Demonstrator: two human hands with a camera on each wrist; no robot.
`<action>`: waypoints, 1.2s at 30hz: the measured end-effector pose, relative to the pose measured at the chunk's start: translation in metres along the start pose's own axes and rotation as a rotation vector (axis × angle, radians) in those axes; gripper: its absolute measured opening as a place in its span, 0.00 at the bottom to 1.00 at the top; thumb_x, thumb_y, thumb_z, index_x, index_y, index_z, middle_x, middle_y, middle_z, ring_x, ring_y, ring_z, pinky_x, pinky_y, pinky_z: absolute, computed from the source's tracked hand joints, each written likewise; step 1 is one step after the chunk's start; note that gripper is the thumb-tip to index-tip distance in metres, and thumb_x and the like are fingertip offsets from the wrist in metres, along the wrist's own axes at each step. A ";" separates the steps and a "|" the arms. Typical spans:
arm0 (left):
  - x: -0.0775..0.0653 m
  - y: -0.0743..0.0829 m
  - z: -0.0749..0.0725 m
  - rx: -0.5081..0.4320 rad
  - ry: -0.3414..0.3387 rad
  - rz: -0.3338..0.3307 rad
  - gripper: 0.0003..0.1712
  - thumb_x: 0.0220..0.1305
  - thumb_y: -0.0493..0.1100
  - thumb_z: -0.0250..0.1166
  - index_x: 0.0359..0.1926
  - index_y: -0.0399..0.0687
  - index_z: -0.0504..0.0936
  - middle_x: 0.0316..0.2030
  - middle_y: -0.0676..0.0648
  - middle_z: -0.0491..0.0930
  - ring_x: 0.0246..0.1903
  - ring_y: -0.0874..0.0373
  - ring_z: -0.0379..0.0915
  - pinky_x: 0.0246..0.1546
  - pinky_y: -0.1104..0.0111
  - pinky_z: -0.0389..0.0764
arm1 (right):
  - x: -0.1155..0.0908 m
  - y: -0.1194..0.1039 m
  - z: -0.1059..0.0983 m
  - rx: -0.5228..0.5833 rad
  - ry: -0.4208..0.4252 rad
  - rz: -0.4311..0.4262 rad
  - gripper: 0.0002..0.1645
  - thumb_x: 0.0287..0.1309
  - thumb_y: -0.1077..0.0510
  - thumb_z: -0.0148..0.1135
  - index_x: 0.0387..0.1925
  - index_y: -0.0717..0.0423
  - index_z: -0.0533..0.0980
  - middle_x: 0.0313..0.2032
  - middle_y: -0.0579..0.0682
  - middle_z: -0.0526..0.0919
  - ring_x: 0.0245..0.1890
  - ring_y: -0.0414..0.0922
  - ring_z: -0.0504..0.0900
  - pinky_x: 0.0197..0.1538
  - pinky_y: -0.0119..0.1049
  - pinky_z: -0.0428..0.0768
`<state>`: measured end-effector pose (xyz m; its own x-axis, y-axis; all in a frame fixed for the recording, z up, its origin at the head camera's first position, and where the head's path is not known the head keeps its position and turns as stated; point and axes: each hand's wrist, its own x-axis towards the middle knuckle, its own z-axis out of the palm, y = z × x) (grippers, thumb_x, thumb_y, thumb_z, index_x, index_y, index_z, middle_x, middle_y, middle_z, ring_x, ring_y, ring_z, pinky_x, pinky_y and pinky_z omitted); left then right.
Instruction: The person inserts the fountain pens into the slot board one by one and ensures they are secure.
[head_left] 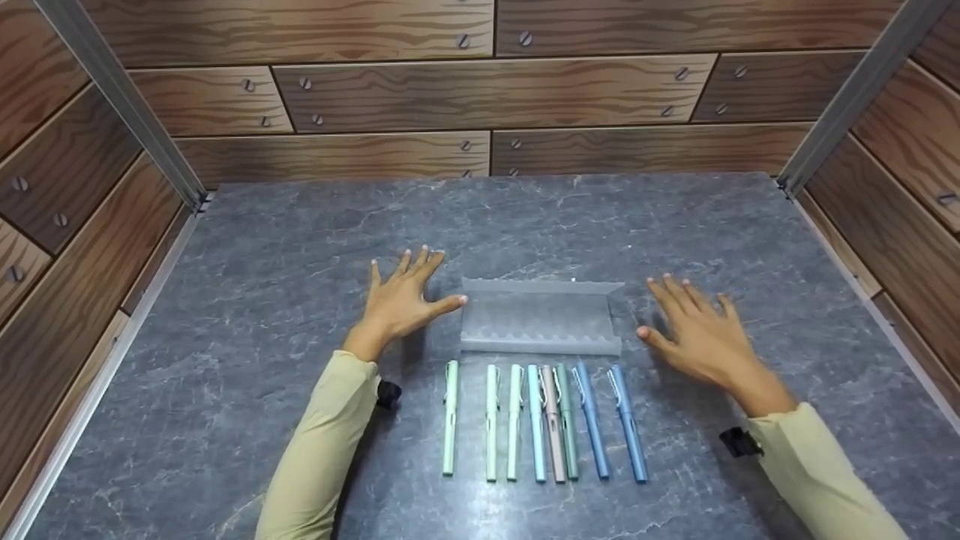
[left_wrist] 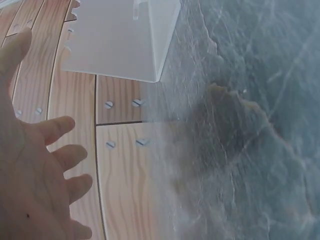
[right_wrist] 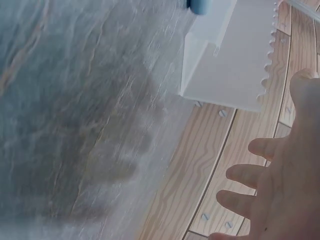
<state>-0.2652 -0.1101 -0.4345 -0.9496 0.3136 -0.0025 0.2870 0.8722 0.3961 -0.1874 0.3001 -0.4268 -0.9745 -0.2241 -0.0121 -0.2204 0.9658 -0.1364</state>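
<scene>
A translucent plastic pen stand [head_left: 540,319] with scalloped notches along its edges sits mid-table. My left hand [head_left: 401,300] spreads its fingers just left of the stand, the thumb tip close to its left end. To the right, my right hand [head_left: 701,330] is held with fingers extended, apart from the stand. Both palms hold nothing. Several capped pens lie in a row in front of the stand: pale green pens [head_left: 450,420] at the left, a light blue pen [head_left: 537,424], a greyish-brown pen [head_left: 553,424], a dark green pen [head_left: 568,424] and blue pens [head_left: 628,424] at the right.
The grey marble-patterned table [head_left: 300,225] carries the stand and pens. Wood-patterned panels [head_left: 487,90] rise behind and at both sides. Metal posts [head_left: 127,97] stand at the back corners. Dark wrist straps [head_left: 388,394] sit at the sleeve cuffs.
</scene>
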 end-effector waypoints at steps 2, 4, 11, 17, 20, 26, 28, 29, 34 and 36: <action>0.001 0.000 0.001 -0.023 0.001 0.012 0.52 0.55 0.80 0.50 0.75 0.64 0.51 0.76 0.48 0.48 0.76 0.48 0.39 0.69 0.38 0.28 | -0.002 -0.003 0.000 -0.004 0.004 -0.014 0.45 0.68 0.33 0.43 0.75 0.52 0.47 0.74 0.62 0.48 0.72 0.66 0.50 0.68 0.70 0.42; 0.002 0.001 0.002 -0.046 0.005 0.023 0.51 0.55 0.79 0.52 0.75 0.64 0.53 0.75 0.47 0.49 0.76 0.48 0.41 0.69 0.38 0.29 | -0.005 -0.007 0.000 -0.019 0.008 -0.027 0.45 0.68 0.33 0.44 0.75 0.52 0.48 0.74 0.62 0.50 0.72 0.66 0.52 0.67 0.69 0.47; 0.005 0.004 0.008 -0.134 0.027 0.051 0.48 0.55 0.73 0.59 0.72 0.61 0.60 0.71 0.46 0.62 0.71 0.47 0.56 0.69 0.38 0.44 | -0.014 -0.017 0.006 -0.017 -0.018 -0.057 0.44 0.67 0.33 0.46 0.74 0.50 0.51 0.72 0.63 0.56 0.66 0.67 0.63 0.61 0.71 0.59; 0.009 0.006 0.014 -0.196 0.035 0.034 0.46 0.52 0.71 0.63 0.70 0.62 0.65 0.68 0.49 0.68 0.67 0.46 0.63 0.66 0.40 0.55 | -0.022 -0.022 0.011 0.010 -0.025 -0.077 0.45 0.64 0.31 0.48 0.73 0.49 0.54 0.69 0.62 0.62 0.61 0.68 0.70 0.49 0.65 0.74; 0.011 0.005 0.016 -0.229 0.048 0.034 0.45 0.52 0.69 0.66 0.68 0.60 0.68 0.66 0.48 0.70 0.64 0.45 0.67 0.63 0.41 0.61 | -0.025 -0.024 0.011 0.032 -0.043 -0.086 0.46 0.63 0.32 0.51 0.73 0.48 0.53 0.67 0.62 0.65 0.58 0.67 0.73 0.28 0.46 0.79; 0.015 0.004 0.018 -0.307 0.066 0.014 0.38 0.52 0.63 0.69 0.64 0.58 0.73 0.58 0.47 0.77 0.56 0.48 0.74 0.56 0.48 0.70 | -0.032 -0.030 0.011 0.069 -0.112 -0.089 0.49 0.59 0.31 0.55 0.73 0.47 0.53 0.59 0.63 0.70 0.42 0.57 0.81 0.15 0.29 0.65; 0.016 0.004 0.018 -0.341 0.069 0.002 0.36 0.53 0.61 0.69 0.62 0.58 0.74 0.56 0.46 0.79 0.54 0.49 0.74 0.53 0.50 0.72 | -0.034 -0.031 0.011 0.076 -0.130 -0.096 0.50 0.57 0.29 0.56 0.73 0.47 0.53 0.58 0.63 0.71 0.35 0.51 0.80 0.14 0.29 0.64; 0.017 0.004 0.019 -0.362 0.069 -0.003 0.35 0.54 0.61 0.69 0.62 0.57 0.74 0.55 0.46 0.79 0.53 0.49 0.74 0.52 0.51 0.73 | -0.035 -0.031 0.011 0.080 -0.138 -0.100 0.50 0.57 0.29 0.56 0.73 0.48 0.54 0.59 0.63 0.71 0.32 0.48 0.80 0.13 0.30 0.63; 0.020 0.004 0.020 -0.447 0.073 -0.025 0.33 0.55 0.60 0.69 0.59 0.53 0.75 0.49 0.48 0.79 0.46 0.50 0.74 0.46 0.56 0.74 | -0.037 -0.031 0.013 0.143 -0.193 -0.110 0.50 0.56 0.31 0.59 0.71 0.51 0.56 0.61 0.62 0.72 0.34 0.49 0.82 0.17 0.32 0.66; 0.021 0.003 0.020 -0.460 0.068 -0.035 0.32 0.56 0.60 0.68 0.58 0.53 0.76 0.46 0.49 0.80 0.44 0.52 0.74 0.44 0.57 0.74 | -0.038 -0.032 0.014 0.168 -0.213 -0.113 0.50 0.55 0.31 0.60 0.70 0.53 0.57 0.57 0.59 0.77 0.38 0.50 0.83 0.21 0.34 0.71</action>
<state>-0.2822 -0.0934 -0.4518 -0.9681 0.2485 0.0309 0.1834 0.6195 0.7632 -0.1430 0.2764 -0.4356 -0.9096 -0.3681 -0.1928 -0.2992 0.9021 -0.3109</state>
